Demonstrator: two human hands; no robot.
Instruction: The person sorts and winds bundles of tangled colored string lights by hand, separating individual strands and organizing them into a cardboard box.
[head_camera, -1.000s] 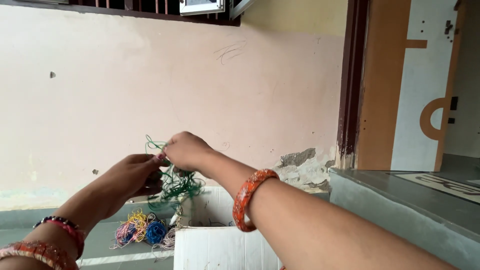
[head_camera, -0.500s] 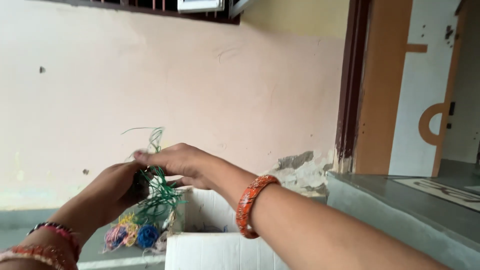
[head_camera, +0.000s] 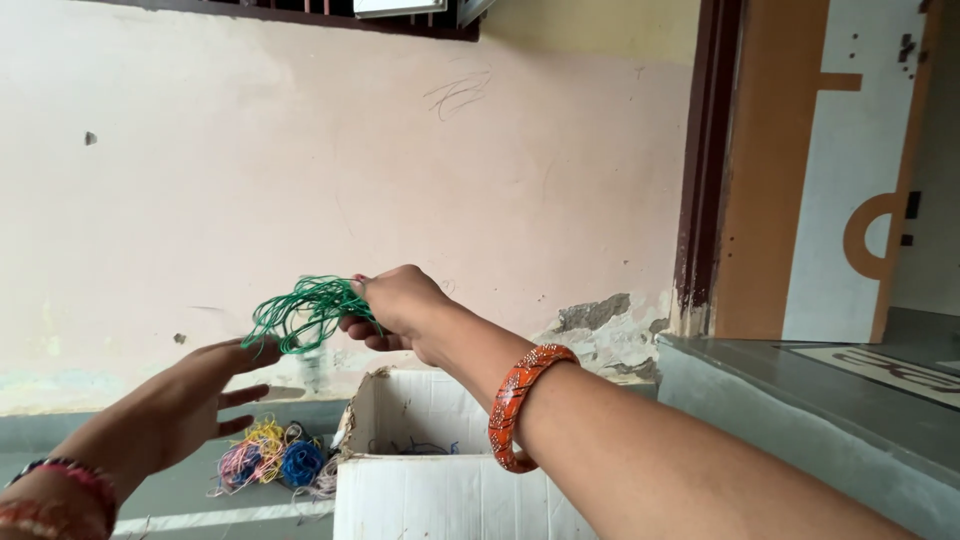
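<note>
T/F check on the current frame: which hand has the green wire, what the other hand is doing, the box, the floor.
1. The right hand holds the green wire bundle. True.
2. The left hand is clenched around the bundle. False: its fingers are spread open and grasp nothing.
3. The white cardboard box is closed. False: it is open on top.
4. Coloured wire coils lie on the floor left of the box. True.
5. The right wrist is bare. False: it wears an orange bangle.

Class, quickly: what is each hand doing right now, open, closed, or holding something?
Left hand: open, fingers spread, holding nothing, just below the green wire.
Right hand: closed, its grip on the green wire.
</note>
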